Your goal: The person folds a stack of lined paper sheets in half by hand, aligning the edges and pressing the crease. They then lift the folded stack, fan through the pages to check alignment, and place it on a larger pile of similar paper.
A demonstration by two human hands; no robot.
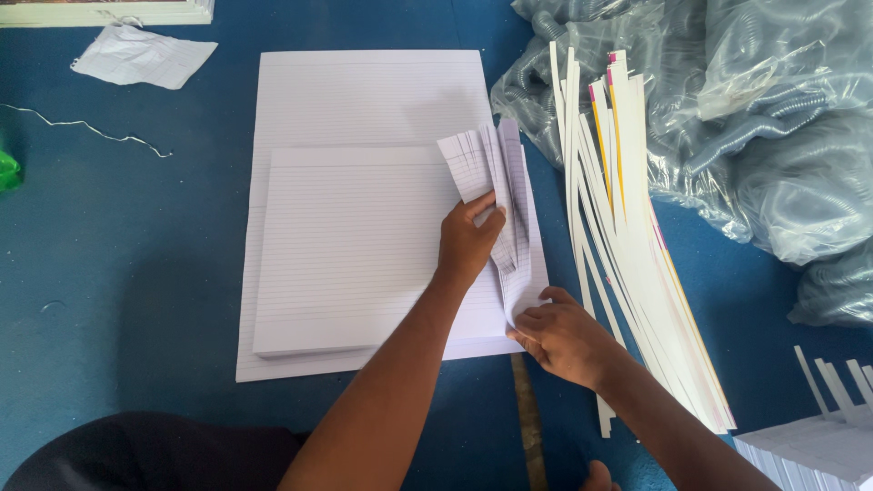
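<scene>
Ruled paper stack (364, 245): a thick block of white lined sheets, lying flat on a larger ruled sheet (364, 91) that shows beyond it at the top and along the left and bottom edges. Both rest on a blue surface (136, 273).

Head view, places given from the stack:

- Lifted sheets (496, 173): a small bundle of lined leaves raised and curled up off the stack's right edge, fanned at the top.
- Left hand (466, 241): on the stack's right part, fingers closed round the lifted sheets with the thumb pressed against them.
- Right hand (564, 336): at the stack's lower right corner, fingers bent and pinching the bottom edge of the same leaves.
- Paper strips (618, 227): long narrow white offcuts, some edged pink and yellow, heaped in a slanting pile just right of the stack.
- Clear plastic bags (755, 118): crumpled, holding coiled material, right of the strips and towards the upper right.
- Crumpled paper (141, 56): upper left of the stack, well apart.
- Thin string (91, 129): left of the stack, below the crumpled paper.
- Second white stack (818, 450): far lower right, partly out of frame, with short strips lying on it.
</scene>
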